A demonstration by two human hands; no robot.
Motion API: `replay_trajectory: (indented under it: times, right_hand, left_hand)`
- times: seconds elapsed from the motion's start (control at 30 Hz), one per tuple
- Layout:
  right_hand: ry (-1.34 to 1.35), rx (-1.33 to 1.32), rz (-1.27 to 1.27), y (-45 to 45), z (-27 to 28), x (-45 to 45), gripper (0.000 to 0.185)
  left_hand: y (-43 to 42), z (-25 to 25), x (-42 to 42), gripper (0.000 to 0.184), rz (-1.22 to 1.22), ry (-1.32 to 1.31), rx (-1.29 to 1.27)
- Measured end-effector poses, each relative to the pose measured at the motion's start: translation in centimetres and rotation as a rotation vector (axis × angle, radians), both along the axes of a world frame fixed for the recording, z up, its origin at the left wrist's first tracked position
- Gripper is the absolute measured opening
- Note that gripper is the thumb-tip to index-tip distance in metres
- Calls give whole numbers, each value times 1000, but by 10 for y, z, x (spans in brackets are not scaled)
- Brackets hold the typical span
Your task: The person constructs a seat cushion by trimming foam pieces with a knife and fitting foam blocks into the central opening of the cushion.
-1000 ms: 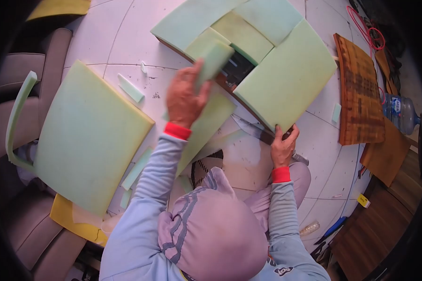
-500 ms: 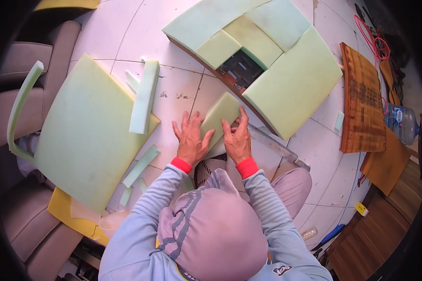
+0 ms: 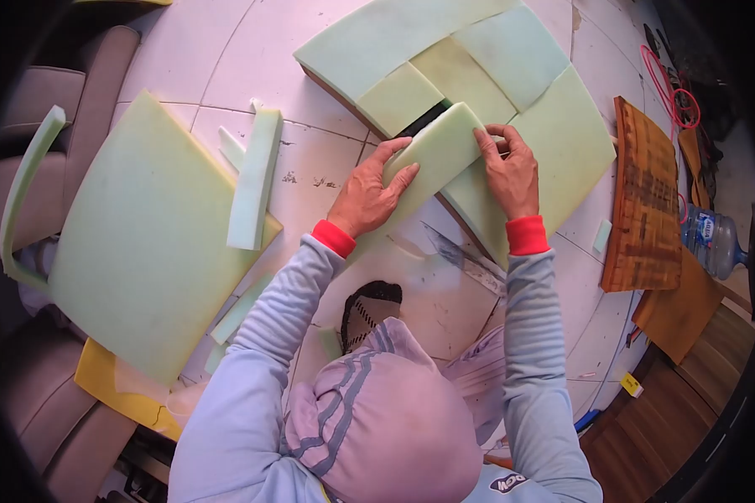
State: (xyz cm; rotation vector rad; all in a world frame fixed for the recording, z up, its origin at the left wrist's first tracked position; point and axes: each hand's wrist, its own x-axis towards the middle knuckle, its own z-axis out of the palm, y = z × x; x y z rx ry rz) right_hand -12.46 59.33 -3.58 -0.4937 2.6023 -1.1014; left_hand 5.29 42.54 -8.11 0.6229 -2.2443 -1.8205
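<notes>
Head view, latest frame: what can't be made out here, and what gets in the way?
All in the head view:
Most of the dark opening in the foam-covered base: covered by the held foam piece.
The base's far side: cut off by the picture's top edge.
One end of the knife-like tool: behind the right sleeve.
Print on the small yellow box: too small to read.

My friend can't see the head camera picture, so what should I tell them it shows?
A person's left hand and right hand hold a pale green foam piece partly over a dark gap in a foam-covered base. A large foam sheet lies to the left.
</notes>
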Motion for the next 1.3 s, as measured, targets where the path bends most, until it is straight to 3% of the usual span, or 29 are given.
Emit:
replay_trajectory:
  times: [0.17,0.47,0.57,0.7,0.77,0.9,1.0,1.1,1.2,1.3]
  right_hand:
    - [-9,21,45,4,-13,-15,36]
    - [133,41,-100,-7,-30,-6,30]
    - [42,41,-126,-5,-25,-6,28]
    - [3,-210,-107,6,-39,-12,27]
    - [-2,-170,-123,2,-36,-8,27]
    - [49,-159,-140,3,-43,-5,26]
    - [112,-95,-166,0,-41,3,25]
    - [163,-74,-167,-2,-41,5,24]
    - [163,-71,-166,-2,-39,6,22]
    - [160,-53,-167,0,-37,5,21]
  left_hand:
    - [7,-18,2,50,-5,-60,-74]
    - [-4,-21,-10,47,-54,-73,-54]
    - [6,-16,-9,49,-40,-19,-86]
    - [11,-5,-5,51,-62,-51,72]
    - [7,-2,-9,52,-89,-111,103]
    - [4,-22,-12,55,-163,-138,-6]
    - [11,-4,-14,55,-158,-289,-251]
    - [21,-3,-20,60,-101,-206,-584]
    - [34,-13,-33,75,-77,-148,-597]
    - [46,-1,-48,83,-70,124,-788]
